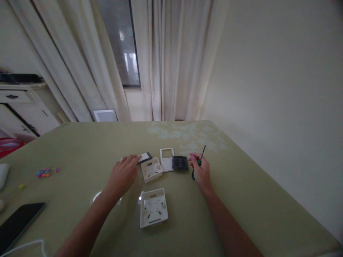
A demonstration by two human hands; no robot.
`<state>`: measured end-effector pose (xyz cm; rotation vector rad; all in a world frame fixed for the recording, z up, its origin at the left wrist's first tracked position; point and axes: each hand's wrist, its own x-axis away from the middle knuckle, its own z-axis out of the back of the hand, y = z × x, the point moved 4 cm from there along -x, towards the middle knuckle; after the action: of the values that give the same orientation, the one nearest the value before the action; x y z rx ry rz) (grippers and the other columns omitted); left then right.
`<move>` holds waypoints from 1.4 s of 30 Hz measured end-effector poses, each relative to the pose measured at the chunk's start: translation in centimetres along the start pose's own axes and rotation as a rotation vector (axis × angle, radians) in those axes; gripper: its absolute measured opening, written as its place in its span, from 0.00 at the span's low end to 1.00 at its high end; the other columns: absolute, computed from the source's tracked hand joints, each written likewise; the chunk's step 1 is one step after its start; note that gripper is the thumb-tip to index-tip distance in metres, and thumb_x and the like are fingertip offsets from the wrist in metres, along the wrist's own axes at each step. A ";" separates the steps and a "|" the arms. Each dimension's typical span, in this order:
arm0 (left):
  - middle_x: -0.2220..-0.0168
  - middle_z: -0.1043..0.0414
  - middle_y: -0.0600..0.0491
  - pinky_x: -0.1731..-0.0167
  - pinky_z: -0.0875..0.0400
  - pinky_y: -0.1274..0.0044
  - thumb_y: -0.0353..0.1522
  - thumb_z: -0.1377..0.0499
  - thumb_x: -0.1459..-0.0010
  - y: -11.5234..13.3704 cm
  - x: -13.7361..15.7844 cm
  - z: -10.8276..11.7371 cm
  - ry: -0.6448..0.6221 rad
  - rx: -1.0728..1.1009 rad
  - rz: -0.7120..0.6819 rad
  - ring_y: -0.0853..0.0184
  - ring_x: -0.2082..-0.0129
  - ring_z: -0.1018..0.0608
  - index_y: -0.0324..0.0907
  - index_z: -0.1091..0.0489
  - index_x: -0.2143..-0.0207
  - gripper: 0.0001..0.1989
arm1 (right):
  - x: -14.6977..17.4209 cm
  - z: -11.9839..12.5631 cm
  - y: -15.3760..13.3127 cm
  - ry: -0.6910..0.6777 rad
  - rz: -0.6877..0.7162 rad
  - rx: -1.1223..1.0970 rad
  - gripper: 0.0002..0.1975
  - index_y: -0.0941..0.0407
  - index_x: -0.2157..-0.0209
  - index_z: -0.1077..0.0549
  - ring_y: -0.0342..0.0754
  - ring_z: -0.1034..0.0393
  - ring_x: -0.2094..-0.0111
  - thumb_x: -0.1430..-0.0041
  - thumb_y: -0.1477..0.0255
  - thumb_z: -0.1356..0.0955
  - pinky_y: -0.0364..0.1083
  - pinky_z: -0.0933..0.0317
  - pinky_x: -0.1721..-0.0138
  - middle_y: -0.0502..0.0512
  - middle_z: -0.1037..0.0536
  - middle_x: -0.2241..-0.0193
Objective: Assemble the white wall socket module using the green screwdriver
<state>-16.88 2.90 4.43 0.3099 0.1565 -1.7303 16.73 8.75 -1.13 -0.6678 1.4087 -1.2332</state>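
Observation:
My right hand (201,172) is closed around a screwdriver (203,151) with a green handle, its metal shaft pointing up and away. Just left of that hand lies a black socket back plate (180,163), partly over a white cover plate (167,165). My left hand (125,171) reaches forward with its fingers stretched out, the tips touching a white socket panel (145,157) with a dark edge. The thumb is not clearly visible. Beside these fingers sits a white square mounting box (151,169), open side up. A second mounting box (153,208) lies nearer to me.
A white square frame (167,153) lies behind the cover plate. On the left are a black phone (20,225), a white cable (29,243) and small coloured pieces (46,172). A round clear item is partly hidden under my left forearm. A wall borders the table's right side.

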 end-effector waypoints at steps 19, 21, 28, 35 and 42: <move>0.34 0.22 0.42 0.34 0.26 0.62 0.26 0.52 0.24 -0.5 0.2 0.3 0.209 0.023 -0.233 0.55 0.35 0.20 0.42 0.28 0.33 0.24 | 2.3 -0.8 -5.6 -0.224 -0.195 -0.193 0.27 0.56 0.51 0.22 0.40 0.39 0.80 0.37 0.47 0.27 0.41 0.42 0.79 0.49 0.22 0.69; 0.32 0.25 0.43 0.33 0.28 0.64 0.23 0.52 0.24 2.1 3.4 1.4 0.370 0.047 -0.544 0.56 0.31 0.24 0.42 0.35 0.27 0.27 | 3.7 -2.1 -6.6 -0.389 -0.264 -0.227 0.30 0.55 0.47 0.21 0.38 0.41 0.82 0.36 0.45 0.29 0.41 0.44 0.82 0.50 0.21 0.67; 0.30 0.28 0.42 0.32 0.32 0.64 0.23 0.52 0.23 5.0 9.1 1.6 0.367 0.049 -0.739 0.54 0.27 0.29 0.36 0.37 0.26 0.26 | 7.4 -4.9 -7.6 -0.720 -0.392 -0.206 0.26 0.54 0.49 0.18 0.43 0.30 0.73 0.42 0.53 0.21 0.42 0.33 0.71 0.51 0.20 0.64; 0.33 0.24 0.41 0.35 0.27 0.64 0.25 0.53 0.21 4.7 9.1 0.3 0.302 0.145 -0.700 0.54 0.32 0.24 0.36 0.38 0.25 0.25 | 8.0 -4.2 -9.6 -0.956 -0.154 0.023 0.50 0.51 0.37 0.23 0.63 0.27 0.42 0.63 0.58 0.12 0.60 0.34 0.37 0.59 0.21 0.42; 0.45 0.16 0.45 0.48 0.16 0.64 0.35 0.35 0.29 2.5 8.3 0.3 0.102 0.469 -0.367 0.53 0.48 0.13 0.48 0.30 0.34 0.22 | 7.6 -3.5 -9.1 -0.978 -0.085 0.135 0.42 0.52 0.38 0.26 0.59 0.27 0.45 0.53 0.61 0.16 0.55 0.33 0.42 0.58 0.23 0.46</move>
<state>-15.78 -5.44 2.46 0.7516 -0.1325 -2.1083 9.47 0.22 4.13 -1.0483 0.4833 -0.8418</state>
